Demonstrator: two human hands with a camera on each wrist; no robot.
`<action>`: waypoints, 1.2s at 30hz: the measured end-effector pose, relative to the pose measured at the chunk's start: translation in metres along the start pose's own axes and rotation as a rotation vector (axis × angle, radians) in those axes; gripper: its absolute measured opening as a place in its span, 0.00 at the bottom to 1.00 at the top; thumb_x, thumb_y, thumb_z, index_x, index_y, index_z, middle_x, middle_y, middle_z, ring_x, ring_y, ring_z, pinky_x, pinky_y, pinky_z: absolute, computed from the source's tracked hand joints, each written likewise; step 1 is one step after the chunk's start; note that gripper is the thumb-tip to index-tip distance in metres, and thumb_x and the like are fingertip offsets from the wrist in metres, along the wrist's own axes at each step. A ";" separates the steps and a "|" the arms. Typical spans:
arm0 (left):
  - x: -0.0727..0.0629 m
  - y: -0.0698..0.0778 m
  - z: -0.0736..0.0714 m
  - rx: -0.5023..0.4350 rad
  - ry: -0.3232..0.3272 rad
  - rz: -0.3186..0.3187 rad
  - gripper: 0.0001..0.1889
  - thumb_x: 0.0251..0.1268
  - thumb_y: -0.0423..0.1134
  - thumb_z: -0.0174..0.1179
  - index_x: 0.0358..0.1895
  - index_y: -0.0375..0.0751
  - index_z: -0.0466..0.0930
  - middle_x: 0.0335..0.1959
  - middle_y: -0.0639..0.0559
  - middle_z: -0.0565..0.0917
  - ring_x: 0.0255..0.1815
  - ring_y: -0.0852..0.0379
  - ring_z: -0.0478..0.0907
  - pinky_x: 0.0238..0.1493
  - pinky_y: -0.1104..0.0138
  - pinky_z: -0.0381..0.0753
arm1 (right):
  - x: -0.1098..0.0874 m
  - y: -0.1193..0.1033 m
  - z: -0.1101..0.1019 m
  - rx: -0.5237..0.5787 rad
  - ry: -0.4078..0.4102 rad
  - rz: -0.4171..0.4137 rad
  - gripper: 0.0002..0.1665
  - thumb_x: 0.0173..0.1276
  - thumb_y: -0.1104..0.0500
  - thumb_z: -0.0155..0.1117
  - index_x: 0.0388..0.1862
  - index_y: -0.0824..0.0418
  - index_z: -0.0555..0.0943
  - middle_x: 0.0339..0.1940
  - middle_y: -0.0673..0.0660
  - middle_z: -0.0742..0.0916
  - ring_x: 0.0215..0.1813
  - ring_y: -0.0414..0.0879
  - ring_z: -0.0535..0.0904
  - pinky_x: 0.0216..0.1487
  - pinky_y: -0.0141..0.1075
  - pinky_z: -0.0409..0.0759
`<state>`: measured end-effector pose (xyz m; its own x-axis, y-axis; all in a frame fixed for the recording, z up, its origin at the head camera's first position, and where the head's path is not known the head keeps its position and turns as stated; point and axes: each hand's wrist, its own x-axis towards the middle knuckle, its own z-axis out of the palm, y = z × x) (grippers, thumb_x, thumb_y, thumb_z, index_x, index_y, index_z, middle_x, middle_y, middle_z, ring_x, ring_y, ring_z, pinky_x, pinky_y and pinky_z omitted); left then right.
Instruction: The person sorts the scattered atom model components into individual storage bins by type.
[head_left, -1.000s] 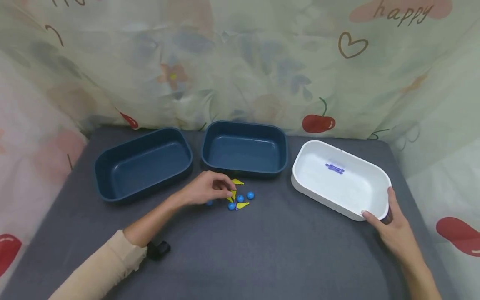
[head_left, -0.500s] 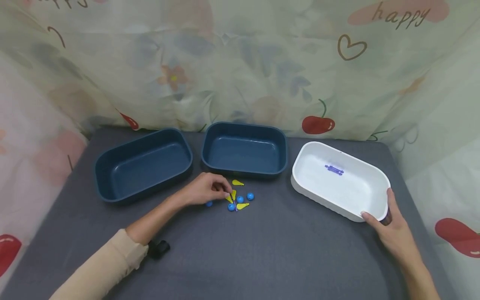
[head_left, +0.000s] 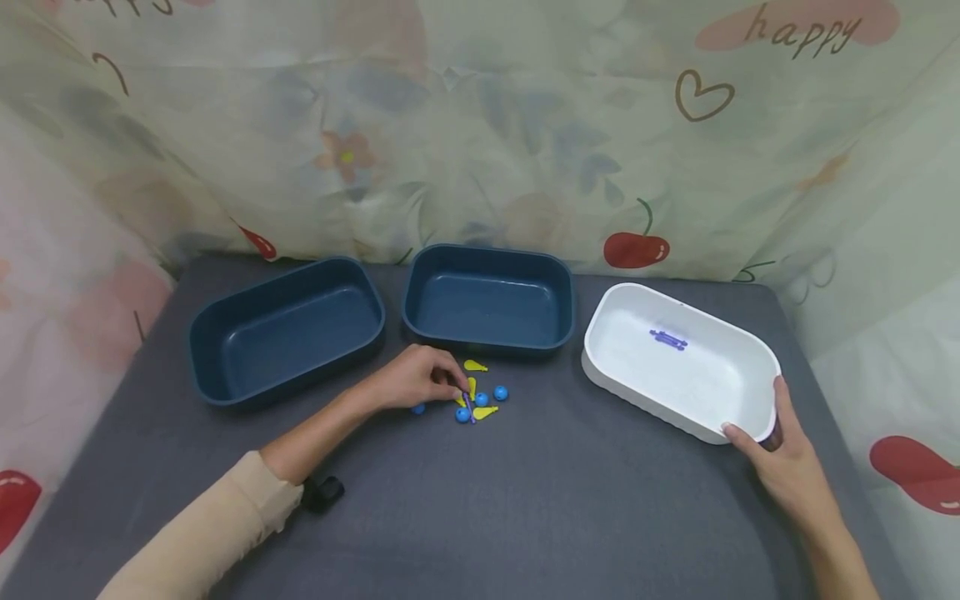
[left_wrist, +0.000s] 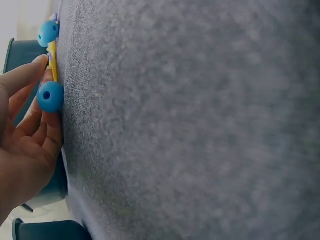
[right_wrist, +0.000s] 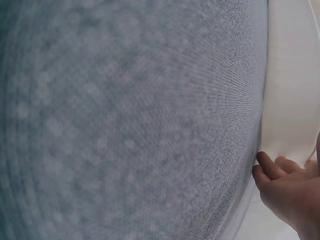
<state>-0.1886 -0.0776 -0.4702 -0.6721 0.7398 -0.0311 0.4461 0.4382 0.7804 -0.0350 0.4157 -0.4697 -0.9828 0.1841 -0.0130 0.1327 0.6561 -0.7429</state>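
My left hand [head_left: 416,377] reaches into a small heap of beads and pieces mid-table. Its thumb and forefinger pinch the upper end of a thin purple stick [head_left: 469,408], which slants down among the pieces. Around it lie blue round beads with holes [head_left: 501,392] and yellow teardrop-shaped pieces [head_left: 485,412]. One blue bead [left_wrist: 50,96] sits beneath the fingers in the left wrist view. My right hand [head_left: 795,462] grips the near right corner of a white bin [head_left: 637,385], thumb over the rim and fingers outside. Purple stick-like pieces [head_left: 669,340] lie on the bin's floor.
Two dark blue bins stand along the back, one angled at the left [head_left: 285,333] and one in the middle [head_left: 487,340], right behind the heap. Dark grey cloth [head_left: 555,508] covers the table. A printed curtain [head_left: 480,125] hangs behind and at both sides.
My left fingertips have shifted slightly right onto the purple stick, and a yellow piece beside it has turned a little. The right hand and white bin have stayed in place.
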 end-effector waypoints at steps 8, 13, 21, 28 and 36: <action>0.003 0.002 0.003 0.064 0.008 0.004 0.04 0.62 0.37 0.70 0.39 0.49 0.89 0.36 0.60 0.84 0.29 0.64 0.76 0.32 0.69 0.77 | 0.000 -0.001 0.000 0.001 0.008 -0.002 0.61 0.71 0.53 0.66 0.81 0.44 0.30 0.82 0.60 0.42 0.79 0.61 0.42 0.56 0.08 0.44; 0.003 0.002 0.005 0.102 0.002 -0.024 0.03 0.62 0.39 0.70 0.36 0.53 0.89 0.33 0.64 0.83 0.27 0.65 0.75 0.29 0.69 0.75 | 0.000 -0.001 0.000 0.007 0.010 -0.001 0.60 0.71 0.53 0.66 0.81 0.43 0.31 0.82 0.59 0.42 0.79 0.59 0.42 0.57 0.08 0.44; 0.004 0.005 0.005 0.153 -0.007 -0.037 0.04 0.59 0.41 0.73 0.37 0.54 0.90 0.29 0.66 0.80 0.26 0.66 0.74 0.28 0.70 0.72 | 0.000 0.000 0.000 0.000 0.015 -0.002 0.60 0.71 0.53 0.66 0.81 0.43 0.31 0.82 0.59 0.42 0.79 0.59 0.42 0.56 0.07 0.44; 0.006 0.006 0.003 0.147 -0.043 -0.055 0.06 0.57 0.41 0.74 0.37 0.54 0.89 0.27 0.67 0.81 0.24 0.66 0.74 0.28 0.69 0.70 | -0.001 0.000 0.001 -0.012 0.010 0.017 0.60 0.71 0.51 0.66 0.81 0.42 0.30 0.82 0.58 0.42 0.79 0.60 0.41 0.60 0.11 0.43; 0.007 0.008 0.005 0.175 -0.047 -0.088 0.04 0.57 0.44 0.74 0.34 0.57 0.88 0.25 0.68 0.80 0.26 0.66 0.74 0.29 0.68 0.69 | -0.001 -0.001 0.000 0.010 0.012 -0.010 0.60 0.71 0.54 0.66 0.81 0.44 0.31 0.82 0.59 0.42 0.79 0.57 0.42 0.56 0.07 0.45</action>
<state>-0.1865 -0.0662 -0.4671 -0.6863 0.7162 -0.1267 0.4858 0.5810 0.6530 -0.0338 0.4142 -0.4690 -0.9825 0.1860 0.0026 0.1213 0.6508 -0.7495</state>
